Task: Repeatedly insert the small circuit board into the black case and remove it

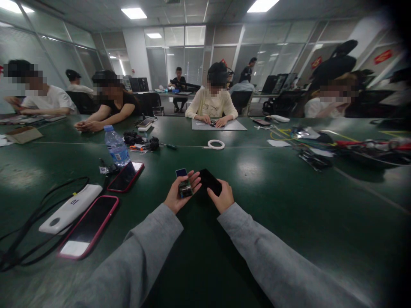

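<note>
In my left hand lies a small circuit board with metal ports, held between thumb and fingers over the green table. A small dark-blue panel with a pale border shows just above that thumb; whether it is joined to the board I cannot tell. My right hand grips a flat black rectangular object by its near right end, tilted, its kind unclear. The fingertips of my left hand come close to that object's left edge.
On the left are a pink-edged phone, a red-edged phone, a white device with cables and a water bottle. A white cable coil lies ahead. Across the table sits a person; cables and tools lie right.
</note>
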Motion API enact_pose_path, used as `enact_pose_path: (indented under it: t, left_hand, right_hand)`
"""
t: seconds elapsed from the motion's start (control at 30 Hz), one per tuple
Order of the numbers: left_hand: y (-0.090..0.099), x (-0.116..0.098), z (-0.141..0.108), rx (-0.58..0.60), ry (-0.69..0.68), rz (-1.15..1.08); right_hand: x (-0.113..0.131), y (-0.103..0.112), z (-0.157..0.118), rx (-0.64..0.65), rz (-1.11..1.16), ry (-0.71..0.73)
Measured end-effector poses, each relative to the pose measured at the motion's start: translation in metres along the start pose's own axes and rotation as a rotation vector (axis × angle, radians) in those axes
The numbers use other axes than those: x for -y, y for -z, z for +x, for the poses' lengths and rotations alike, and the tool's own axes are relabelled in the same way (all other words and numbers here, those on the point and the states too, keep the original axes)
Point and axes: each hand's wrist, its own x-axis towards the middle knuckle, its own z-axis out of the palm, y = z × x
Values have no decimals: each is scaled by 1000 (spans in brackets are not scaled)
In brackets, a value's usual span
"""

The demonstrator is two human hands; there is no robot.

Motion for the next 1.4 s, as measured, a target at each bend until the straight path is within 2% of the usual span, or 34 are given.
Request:
enact_pose_path:
  t: [0.53, 1.23, 1.33, 1.4]
  left_hand:
    - [0, 0, 1, -39, -6, -12]
    - [-1, 1, 1, -29, -21, 3]
    - [-1, 1, 0, -19, -17, -3]
    - [-1, 0, -1, -14, -11, -9]
  right_hand:
    - [0, -1, -1, -7, 2, 10]
    - [1, -1, -1, -29, 3, 37]
    - [2, -1, -3, 6, -41, 51]
    - [-5, 1, 0, 43, -91, 38]
